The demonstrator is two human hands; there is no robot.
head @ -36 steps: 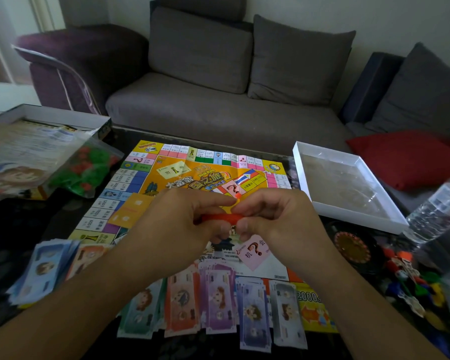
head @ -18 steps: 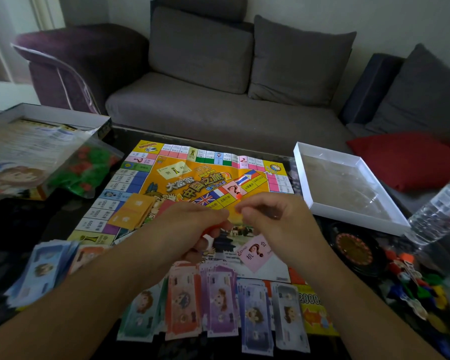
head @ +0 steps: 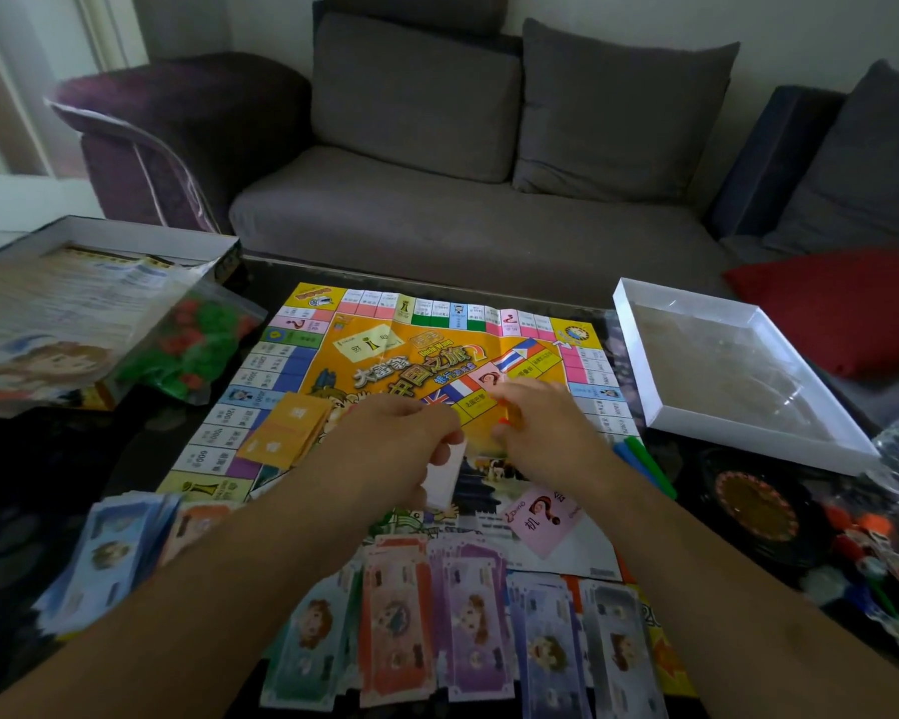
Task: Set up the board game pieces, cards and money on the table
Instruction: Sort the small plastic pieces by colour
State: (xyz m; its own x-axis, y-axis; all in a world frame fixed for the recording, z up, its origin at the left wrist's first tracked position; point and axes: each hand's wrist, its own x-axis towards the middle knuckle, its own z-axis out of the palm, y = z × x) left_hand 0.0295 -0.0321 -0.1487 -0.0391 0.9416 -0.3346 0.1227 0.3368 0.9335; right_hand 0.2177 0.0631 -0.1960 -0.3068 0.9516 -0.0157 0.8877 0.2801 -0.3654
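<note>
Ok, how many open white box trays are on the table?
2: left white box tray at the far-left edge, holding printed sheets; right white box tray beside the game board.

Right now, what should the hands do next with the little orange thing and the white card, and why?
Probably bring them back together and slot the white card, held by the left hand, into the orange piece pinched by the right hand. The two parts are apart above the board, and blue and green pieces lie at its right edge, seemingly waiting.
</note>
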